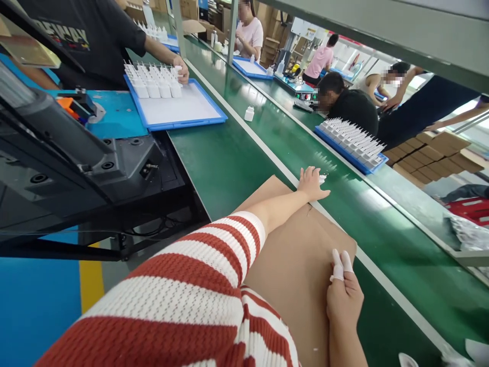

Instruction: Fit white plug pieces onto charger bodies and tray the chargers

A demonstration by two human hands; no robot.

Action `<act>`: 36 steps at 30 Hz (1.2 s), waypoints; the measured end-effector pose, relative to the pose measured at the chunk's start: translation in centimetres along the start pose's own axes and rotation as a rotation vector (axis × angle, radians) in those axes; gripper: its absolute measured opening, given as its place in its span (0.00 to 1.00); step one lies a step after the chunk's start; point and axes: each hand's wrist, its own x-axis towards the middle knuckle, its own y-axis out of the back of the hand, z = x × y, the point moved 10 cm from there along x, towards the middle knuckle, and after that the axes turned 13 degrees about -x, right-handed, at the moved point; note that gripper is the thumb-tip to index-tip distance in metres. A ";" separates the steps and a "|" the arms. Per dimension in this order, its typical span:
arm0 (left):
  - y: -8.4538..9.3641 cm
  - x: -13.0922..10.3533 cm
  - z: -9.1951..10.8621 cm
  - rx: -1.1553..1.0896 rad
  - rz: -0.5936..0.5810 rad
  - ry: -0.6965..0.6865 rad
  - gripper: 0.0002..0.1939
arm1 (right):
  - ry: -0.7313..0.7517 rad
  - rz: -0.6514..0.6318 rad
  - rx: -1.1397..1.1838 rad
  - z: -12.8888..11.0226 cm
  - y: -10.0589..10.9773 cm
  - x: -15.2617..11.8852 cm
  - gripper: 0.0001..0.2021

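My left hand [311,184] reaches over the green conveyor belt, its fingers spread. Beside and partly behind its fingers lies a small white bottle [323,179]; whether they touch it I cannot tell. Under my left forearm is a brown cardboard sheet [294,265]. My right hand [346,293] is at the sheet's right edge. Two of its fingers wear white finger covers and are stretched out, the others are partly hidden, and I see nothing held in it.
Farther up the belt stands a white bottle [249,113]. A blue-rimmed tray [191,109] holds white bottles, with a co-worker's hand [182,70] at them. Another blue tray [344,148] of bottles with thin tips stands across the belt. Dark machinery [76,153] is at left.
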 end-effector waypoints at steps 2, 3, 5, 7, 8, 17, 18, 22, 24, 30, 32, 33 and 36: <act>1.5 -0.4 0.3 -0.034 0.114 0.001 0.49 | 0.008 0.015 0.012 0.2 -0.1 0.1 0.31; 2.2 -0.6 0.4 -0.048 0.165 0.008 0.47 | 0.018 0.008 0.016 0.2 -0.2 0.1 0.31; 3.3 -1.1 1.1 -0.052 0.231 0.007 0.42 | 0.028 -0.019 0.008 0.2 -0.6 0.2 0.32; 3.7 -1.6 3.2 -0.046 0.230 -0.088 0.37 | 0.024 -0.044 -0.018 0.4 -0.9 0.3 0.33; 3.3 -2.1 4.9 -0.055 0.183 -0.179 0.34 | 0.028 -0.046 -0.030 0.4 -0.9 0.3 0.33; -4.8 -20.7 14.1 -0.170 -0.863 -0.827 0.15 | 0.271 -0.056 -0.149 0.7 -2.0 0.9 0.30; -4.9 -22.4 13.7 -0.146 -0.869 -0.892 0.16 | 0.361 -0.046 -0.157 0.2 -2.3 0.8 0.28; -5.2 -25.0 12.1 -0.065 -0.766 -1.045 0.19 | 0.426 -0.055 -0.260 0.5 -3.0 0.7 0.20; -5.1 -25.0 12.1 -0.065 -0.701 -1.096 0.18 | 0.362 -0.067 -0.336 1.2 -2.8 0.8 0.19; -5.0 -24.0 12.4 -0.051 -0.548 -1.089 0.18 | 0.305 -0.078 -0.538 1.3 -2.0 0.3 0.19; -5.3 -23.6 12.4 -0.076 -0.548 -1.063 0.18 | 0.335 -0.056 -0.591 0.8 -1.9 0.1 0.21; -5.4 -23.5 12.4 -0.097 -0.551 -1.052 0.17 | 0.345 -0.048 -0.623 0.7 -1.8 0.0 0.22; -5.4 -22.8 12.6 -0.164 -0.520 -1.010 0.18 | 0.384 0.000 -0.698 0.4 -1.4 -0.3 0.26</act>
